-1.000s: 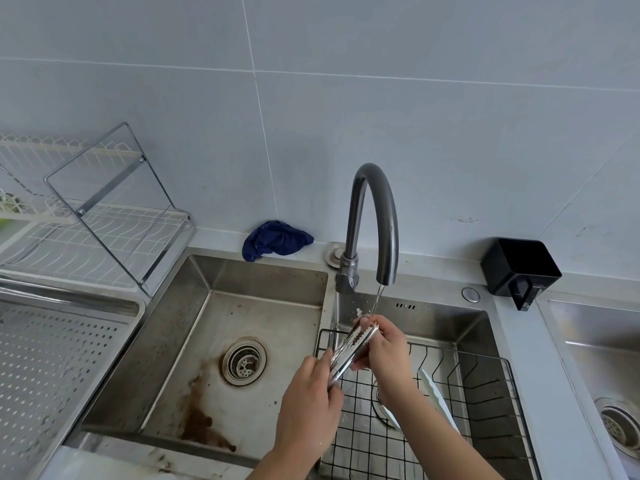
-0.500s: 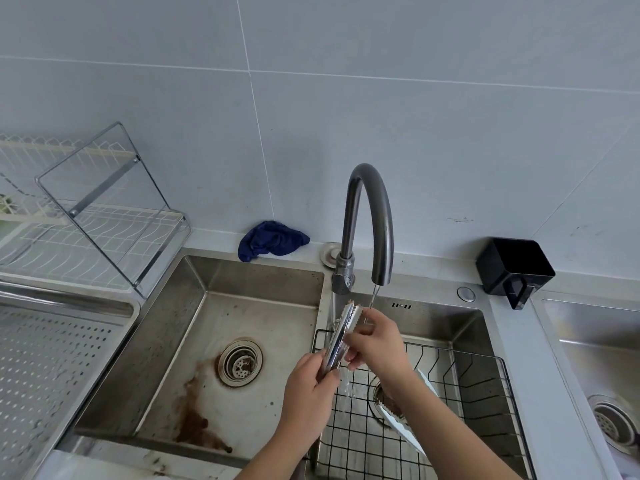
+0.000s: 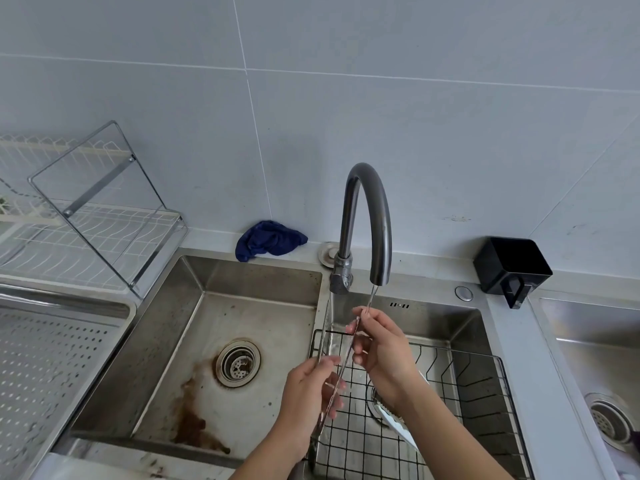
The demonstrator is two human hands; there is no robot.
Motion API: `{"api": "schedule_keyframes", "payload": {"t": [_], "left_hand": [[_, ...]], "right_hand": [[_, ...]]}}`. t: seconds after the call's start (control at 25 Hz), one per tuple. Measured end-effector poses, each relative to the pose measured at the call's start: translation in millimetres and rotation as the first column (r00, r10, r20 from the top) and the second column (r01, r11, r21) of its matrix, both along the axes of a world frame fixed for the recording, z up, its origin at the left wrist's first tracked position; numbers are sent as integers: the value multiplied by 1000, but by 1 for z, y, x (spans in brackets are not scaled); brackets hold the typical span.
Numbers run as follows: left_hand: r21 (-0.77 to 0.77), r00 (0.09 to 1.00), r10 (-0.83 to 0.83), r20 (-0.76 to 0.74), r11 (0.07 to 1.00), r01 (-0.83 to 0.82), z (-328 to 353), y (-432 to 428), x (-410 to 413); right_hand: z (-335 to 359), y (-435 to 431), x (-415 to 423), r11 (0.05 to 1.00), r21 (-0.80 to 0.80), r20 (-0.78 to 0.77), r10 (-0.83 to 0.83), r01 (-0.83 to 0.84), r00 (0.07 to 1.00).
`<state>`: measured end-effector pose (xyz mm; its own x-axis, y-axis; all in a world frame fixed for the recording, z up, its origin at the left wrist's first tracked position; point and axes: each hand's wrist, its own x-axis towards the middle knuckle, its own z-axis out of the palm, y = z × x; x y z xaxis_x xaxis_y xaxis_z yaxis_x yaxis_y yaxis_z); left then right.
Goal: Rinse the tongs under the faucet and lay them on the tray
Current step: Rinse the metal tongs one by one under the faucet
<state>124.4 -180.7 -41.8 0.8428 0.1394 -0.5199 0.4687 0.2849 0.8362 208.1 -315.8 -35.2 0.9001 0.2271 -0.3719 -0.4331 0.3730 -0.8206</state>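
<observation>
Thin metal tongs (image 3: 346, 351) stand nearly upright, seen edge-on, under the dark curved faucet (image 3: 367, 216). A thin stream of water falls from the spout onto their top end. My left hand (image 3: 308, 396) grips the lower part of the tongs. My right hand (image 3: 381, 344) pinches the upper arm near its tip. Both hands are above the divider between the two sink basins. A perforated steel tray (image 3: 52, 358) lies at the far left, apart from both hands.
The left basin (image 3: 194, 348) has a drain and a brown stain. A black wire rack (image 3: 460, 393) sits in the right basin with a white dish in it. A blue cloth (image 3: 268, 239), a black holder (image 3: 512, 266) and a dish rack (image 3: 86, 216) line the back.
The tongs have swung from slanted to nearly upright and now show edge-on with the arms spread. My right hand has moved up along one arm while the left hand has stayed low.
</observation>
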Motion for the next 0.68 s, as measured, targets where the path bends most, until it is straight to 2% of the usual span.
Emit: {"api": "schedule_keyframes", "payload": {"t": [0.04,0.16,0.28,0.32,0.44,0.48,0.6,0.68], "left_hand": [[-23,1000,-9,-15,1000,9,-1,0,1],[-22,998,-54,-37,998,53,-6,0,2],[-40,998,-35,-59,999,32,-9,-1,5],[-43,998,-22,-59,999,20,-10,-1,7],[-58,999,-4,-47,998,1,-9,1,17],[-61,999,-6,-47,998,3,-9,1,20],[-25,999,-20,-38,1000,19,-9,-2,29],[34,998,-52,-34,998,53,-9,-8,36]], "right_hand": [[1,0,0,998,50,-11,25,-24,1000],[7,1,3,996,73,-35,53,-51,998],[10,-3,2,982,164,18,87,-89,996],[10,-4,0,984,119,40,129,-132,991],[7,0,-2,957,-173,63,244,-231,968],[7,0,-1,960,-184,67,224,-209,972],[9,-5,5,992,-31,84,125,-123,989],[8,-10,4,987,-56,105,158,-153,982]]}}
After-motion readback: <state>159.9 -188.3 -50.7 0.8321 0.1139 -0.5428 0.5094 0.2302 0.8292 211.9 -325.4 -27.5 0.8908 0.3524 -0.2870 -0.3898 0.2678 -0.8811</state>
